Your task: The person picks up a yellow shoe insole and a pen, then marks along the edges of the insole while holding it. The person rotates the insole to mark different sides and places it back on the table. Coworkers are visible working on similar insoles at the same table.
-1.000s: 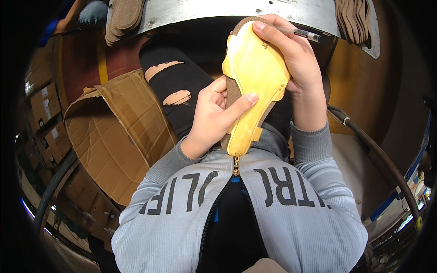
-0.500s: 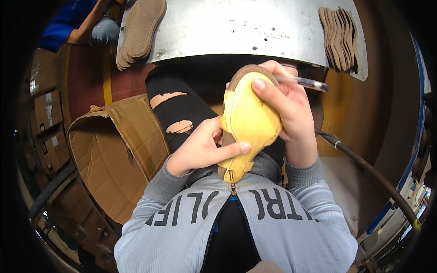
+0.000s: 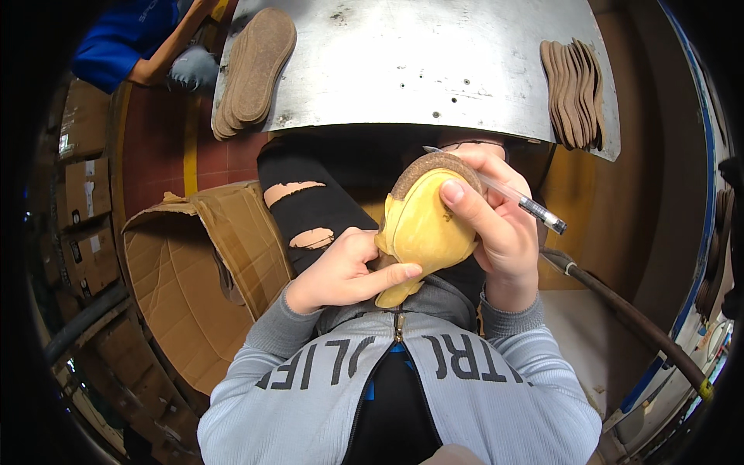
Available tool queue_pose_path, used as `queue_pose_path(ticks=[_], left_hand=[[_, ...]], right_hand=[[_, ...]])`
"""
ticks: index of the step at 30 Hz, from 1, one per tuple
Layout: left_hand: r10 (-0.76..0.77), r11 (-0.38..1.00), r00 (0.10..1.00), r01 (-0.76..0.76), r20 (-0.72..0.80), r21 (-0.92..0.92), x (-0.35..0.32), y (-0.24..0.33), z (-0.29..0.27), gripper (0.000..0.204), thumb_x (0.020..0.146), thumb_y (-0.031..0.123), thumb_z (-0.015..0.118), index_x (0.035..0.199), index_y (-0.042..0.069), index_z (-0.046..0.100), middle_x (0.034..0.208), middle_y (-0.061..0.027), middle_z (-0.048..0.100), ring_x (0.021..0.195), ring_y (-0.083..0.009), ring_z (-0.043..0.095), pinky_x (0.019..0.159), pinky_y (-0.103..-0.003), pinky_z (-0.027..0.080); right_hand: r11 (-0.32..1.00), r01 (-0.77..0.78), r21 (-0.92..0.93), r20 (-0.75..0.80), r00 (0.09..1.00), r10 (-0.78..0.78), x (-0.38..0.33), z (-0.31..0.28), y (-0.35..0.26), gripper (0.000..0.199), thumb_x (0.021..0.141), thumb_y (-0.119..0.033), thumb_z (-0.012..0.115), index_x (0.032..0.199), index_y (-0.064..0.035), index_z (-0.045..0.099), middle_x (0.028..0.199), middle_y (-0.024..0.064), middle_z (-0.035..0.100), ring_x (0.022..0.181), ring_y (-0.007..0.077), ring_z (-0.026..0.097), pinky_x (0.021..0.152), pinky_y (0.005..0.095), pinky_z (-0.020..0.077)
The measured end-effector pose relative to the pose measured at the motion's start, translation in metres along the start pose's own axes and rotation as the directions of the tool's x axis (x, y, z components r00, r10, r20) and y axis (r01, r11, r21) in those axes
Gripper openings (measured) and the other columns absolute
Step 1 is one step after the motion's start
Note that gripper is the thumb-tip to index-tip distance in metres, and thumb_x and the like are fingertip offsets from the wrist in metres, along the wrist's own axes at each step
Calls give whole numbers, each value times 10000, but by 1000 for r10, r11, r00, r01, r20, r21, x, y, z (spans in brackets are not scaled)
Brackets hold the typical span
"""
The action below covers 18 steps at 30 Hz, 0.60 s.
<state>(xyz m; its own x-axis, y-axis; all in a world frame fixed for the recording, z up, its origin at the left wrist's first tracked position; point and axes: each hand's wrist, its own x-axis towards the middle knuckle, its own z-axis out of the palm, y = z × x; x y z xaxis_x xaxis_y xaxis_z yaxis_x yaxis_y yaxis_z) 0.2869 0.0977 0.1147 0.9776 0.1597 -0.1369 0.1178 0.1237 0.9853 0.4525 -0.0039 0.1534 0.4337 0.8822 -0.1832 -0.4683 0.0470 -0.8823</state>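
In front of my lap I hold a brown felt-like sole with a yellow, sole-shaped plate lying over it. The sole's rounded far end shows past the plate's edge; most of it is hidden beneath. My left hand grips the near left part, thumb on the plate and fingers underneath. At the far right, my right hand presses its thumb on the plate. A clear pen with a dark end also sits in that right hand, its tip showing beyond the sole's far edge.
Ahead stands a metal table. One stack of brown soles lies at its left, and a row of more soles at its right. An opened cardboard box is beside my left leg. Another person's blue sleeve is far left.
The plate and sole have tilted, so they look shorter, and their far end sits lower in view. The pen has swung from nearly level to slanting, its tip now visible. Both hands keep their grip.
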Motion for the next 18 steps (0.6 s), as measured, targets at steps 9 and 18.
queue_pose_path(ticks=[9, 18], left_hand=[[-156, 974, 988, 157, 21, -165, 5, -7, 0, 324, 825, 152, 689, 1059, -42, 578, 865, -68, 660, 789, -72, 592, 702, -222, 481], [-207, 831, 962, 268, 177, -488, -2, -3, -11, 296, 945, 134, 498, 1158, -68, 535, 1012, -77, 636, 918, -88, 581, 831, -228, 465]], right_hand=[[999, 39, 13, -106, 994, -38, 6, -9, 14, 234, 857, -86, 626, 1040, 46, 563, 908, 94, 660, 799, 100, 624, 719, 218, 499], [978, 66, 198, -230, 973, -19, 11, -33, 12, 236, 872, -81, 603, 1043, 70, 541, 915, 135, 648, 780, 143, 645, 715, 251, 538]])
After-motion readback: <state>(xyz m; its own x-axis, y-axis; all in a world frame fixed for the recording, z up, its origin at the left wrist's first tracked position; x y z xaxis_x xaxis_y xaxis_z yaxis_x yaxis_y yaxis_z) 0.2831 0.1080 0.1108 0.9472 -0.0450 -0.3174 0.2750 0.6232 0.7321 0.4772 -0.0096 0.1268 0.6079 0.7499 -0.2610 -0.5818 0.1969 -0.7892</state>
